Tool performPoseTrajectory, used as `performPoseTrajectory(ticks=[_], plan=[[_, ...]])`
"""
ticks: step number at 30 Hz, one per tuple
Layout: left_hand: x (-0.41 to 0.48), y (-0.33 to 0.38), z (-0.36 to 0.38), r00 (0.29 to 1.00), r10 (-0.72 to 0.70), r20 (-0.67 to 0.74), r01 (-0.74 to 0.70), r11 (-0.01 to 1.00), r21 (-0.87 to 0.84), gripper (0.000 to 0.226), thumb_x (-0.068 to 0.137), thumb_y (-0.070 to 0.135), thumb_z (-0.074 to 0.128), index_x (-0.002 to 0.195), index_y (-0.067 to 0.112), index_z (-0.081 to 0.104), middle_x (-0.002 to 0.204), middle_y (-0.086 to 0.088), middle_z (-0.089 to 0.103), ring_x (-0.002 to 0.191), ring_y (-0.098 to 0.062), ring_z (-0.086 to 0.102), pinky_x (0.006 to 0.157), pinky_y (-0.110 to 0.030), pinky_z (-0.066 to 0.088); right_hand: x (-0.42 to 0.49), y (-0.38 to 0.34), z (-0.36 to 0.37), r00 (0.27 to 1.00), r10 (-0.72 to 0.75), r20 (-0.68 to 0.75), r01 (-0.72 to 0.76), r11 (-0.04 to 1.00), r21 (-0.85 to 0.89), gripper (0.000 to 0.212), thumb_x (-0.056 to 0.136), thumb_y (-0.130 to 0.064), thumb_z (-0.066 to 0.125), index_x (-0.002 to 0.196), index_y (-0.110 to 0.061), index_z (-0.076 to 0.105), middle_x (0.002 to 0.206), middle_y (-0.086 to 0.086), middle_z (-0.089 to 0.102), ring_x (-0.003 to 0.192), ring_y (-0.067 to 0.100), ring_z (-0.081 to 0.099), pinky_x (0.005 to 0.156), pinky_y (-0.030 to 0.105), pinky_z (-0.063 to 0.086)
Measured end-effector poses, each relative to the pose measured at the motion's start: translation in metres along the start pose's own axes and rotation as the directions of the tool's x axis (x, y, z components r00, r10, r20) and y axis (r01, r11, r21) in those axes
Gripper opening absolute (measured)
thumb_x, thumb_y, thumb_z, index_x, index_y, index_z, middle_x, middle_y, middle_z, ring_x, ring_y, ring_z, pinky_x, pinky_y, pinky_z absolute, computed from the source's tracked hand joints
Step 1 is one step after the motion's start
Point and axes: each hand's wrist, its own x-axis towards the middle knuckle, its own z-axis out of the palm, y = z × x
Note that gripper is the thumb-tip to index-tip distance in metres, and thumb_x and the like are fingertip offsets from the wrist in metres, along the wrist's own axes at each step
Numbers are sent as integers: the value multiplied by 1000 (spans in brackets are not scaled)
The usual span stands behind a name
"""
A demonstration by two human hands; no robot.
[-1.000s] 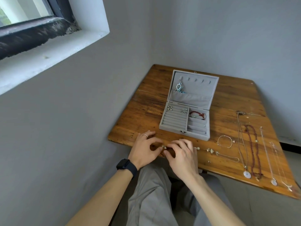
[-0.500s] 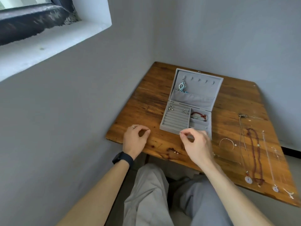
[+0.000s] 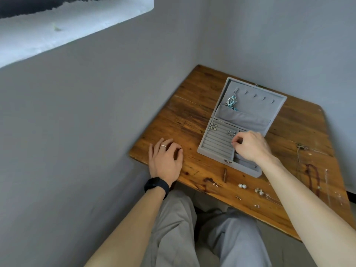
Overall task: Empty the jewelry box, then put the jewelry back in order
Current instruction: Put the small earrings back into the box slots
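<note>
The grey velvet jewelry box [image 3: 217, 145] stands open on the wooden table [image 3: 192, 116], its lid upright. A silver and teal pendant piece [image 3: 231, 102] hangs on the lid's left hook. Small earrings sit in the ring rolls at the back left [image 3: 213, 127] and back right [image 3: 231, 133]. My right hand [image 3: 249, 146] hovers over the rolls, thumb and forefinger pinched on what looks like a tiny earring. My left hand [image 3: 165, 158] rests on the table left of the box, fingers loosely curled, holding nothing.
Pearl earrings [image 3: 242, 186] and several tiny studs [image 3: 215, 184] lie along the table's near edge. A dark red bead necklace [image 3: 313, 178] and thin chains [image 3: 327, 185] lie at the right. Grey walls close in on the left and behind.
Both hands left the near table edge. My right hand went up and over the box with its fingers pinched; my left hand slid left and settled on the table.
</note>
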Motion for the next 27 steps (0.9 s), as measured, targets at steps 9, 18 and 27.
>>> performPoseTrajectory(ticks=[9, 18, 27], plan=[[1, -5, 6, 999, 4, -32, -5, 999, -32, 14, 90, 41, 57, 92, 37, 71, 124, 6, 67, 130, -21, 49, 116, -52, 28, 14, -14, -3, 991, 129, 40, -130, 991, 29, 12, 91, -20, 66, 93, -30, 73, 104, 2, 73, 98, 24, 64, 77, 31, 51], [1, 0, -2, 999, -25, 28, 26, 999, -22, 8, 92, 37, 65, 95, 36, 72, 126, 5, 66, 132, -20, 48, 117, -51, 26, 4, -19, 9, 970, 229, -83, -218, 968, 124, 23, 92, -19, 67, 115, -24, 70, 116, 6, 71, 111, 29, 63, 88, 34, 51], [26, 20, -27, 969, -67, 236, 113, 976, -188, 14, 96, 41, 60, 106, 38, 69, 115, 11, 63, 117, -14, 49, 97, -32, 40, -54, 24, 29, 931, 106, -350, -39, 980, 195, 26, 93, -23, 63, 118, -17, 66, 119, 6, 68, 115, 26, 54, 84, 33, 44]])
